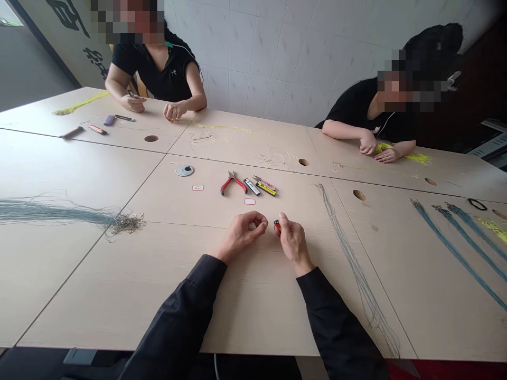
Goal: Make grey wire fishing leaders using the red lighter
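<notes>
My right hand point(293, 241) is wrapped around a red lighter point(278, 227), whose dark top end points toward my left hand. Thumb and forefinger of my left hand point(247, 232) are pinched together just beside it; whatever they hold, if anything, is too fine to make out. A small gap separates the two hands above the table point(253, 311). Beyond them lie red-handled pliers point(233, 183), a white-and-black lighter-like piece point(252, 187) and yellow-and-pink thread snips point(266, 186). A small white label with a red border point(250, 201) is closest to my fingertips.
Blue-grey cords with metal ends lie in a bundle point(79, 215) at left, a thinner strand group point(344, 245) right of my hand, and several bundles point(455, 253) far right. A metal disc point(185, 170) sits mid-table. Two people point(158, 74) point(380, 111) handle yellow cords opposite.
</notes>
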A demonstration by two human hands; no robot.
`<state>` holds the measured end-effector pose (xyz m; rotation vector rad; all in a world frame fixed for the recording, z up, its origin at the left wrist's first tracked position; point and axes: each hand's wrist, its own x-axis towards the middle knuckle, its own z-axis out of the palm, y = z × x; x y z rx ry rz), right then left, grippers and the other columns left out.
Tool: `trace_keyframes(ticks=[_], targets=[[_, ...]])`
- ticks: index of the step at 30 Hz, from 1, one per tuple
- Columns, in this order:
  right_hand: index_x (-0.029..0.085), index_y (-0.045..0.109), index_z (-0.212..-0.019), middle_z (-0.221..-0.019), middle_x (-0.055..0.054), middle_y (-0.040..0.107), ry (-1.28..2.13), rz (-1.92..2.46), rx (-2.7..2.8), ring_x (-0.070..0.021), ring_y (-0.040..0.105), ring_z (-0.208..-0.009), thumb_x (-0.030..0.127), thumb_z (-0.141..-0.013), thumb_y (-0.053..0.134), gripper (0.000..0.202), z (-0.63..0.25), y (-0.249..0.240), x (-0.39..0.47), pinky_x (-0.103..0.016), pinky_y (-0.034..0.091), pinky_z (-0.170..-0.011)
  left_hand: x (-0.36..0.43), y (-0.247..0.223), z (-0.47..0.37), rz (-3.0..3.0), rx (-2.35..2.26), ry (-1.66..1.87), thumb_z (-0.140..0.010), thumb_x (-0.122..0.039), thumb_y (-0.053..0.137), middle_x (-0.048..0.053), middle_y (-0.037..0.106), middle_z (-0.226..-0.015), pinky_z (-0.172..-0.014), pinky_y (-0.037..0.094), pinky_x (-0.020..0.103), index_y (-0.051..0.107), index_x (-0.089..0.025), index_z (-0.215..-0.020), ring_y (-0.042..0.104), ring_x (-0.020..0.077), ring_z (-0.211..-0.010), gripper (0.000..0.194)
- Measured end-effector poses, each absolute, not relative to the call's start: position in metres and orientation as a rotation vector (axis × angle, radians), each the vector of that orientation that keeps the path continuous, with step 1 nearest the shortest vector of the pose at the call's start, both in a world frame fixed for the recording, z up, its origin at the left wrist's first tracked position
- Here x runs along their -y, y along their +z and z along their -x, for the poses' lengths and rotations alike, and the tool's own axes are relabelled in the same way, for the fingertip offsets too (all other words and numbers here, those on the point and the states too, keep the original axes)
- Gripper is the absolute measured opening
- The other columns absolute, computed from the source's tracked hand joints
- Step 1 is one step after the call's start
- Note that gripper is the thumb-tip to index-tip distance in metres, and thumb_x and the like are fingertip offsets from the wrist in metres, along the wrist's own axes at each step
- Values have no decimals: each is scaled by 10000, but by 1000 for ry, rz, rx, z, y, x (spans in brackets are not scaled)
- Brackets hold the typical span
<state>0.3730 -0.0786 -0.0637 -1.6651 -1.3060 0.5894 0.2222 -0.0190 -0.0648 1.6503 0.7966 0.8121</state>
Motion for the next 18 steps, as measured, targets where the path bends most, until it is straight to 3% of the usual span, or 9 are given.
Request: trace_keyframes(ticks=[8,18], targets=[[192,339,-553,-513,31,301,534,1769,1481,-104,300,-507,525,-951,320,519,-375,-66,77,-260,232,-532,19,-71,-223,-1677,-774,801,-864,-326,563,25,640,-779,-584,409,215,634,-142,-841,515,101,-638,198],[207,315,-552,-513,32,291,545,1793,1523,-113,281,-515,473,-927,307,459,-379,-72,74,-268,248,-548,20,-67,-224,-1689,-784,795,-852,-329,550,26,646,-776,-563,397,210,644,-137,-839,506,99,-620,214]])
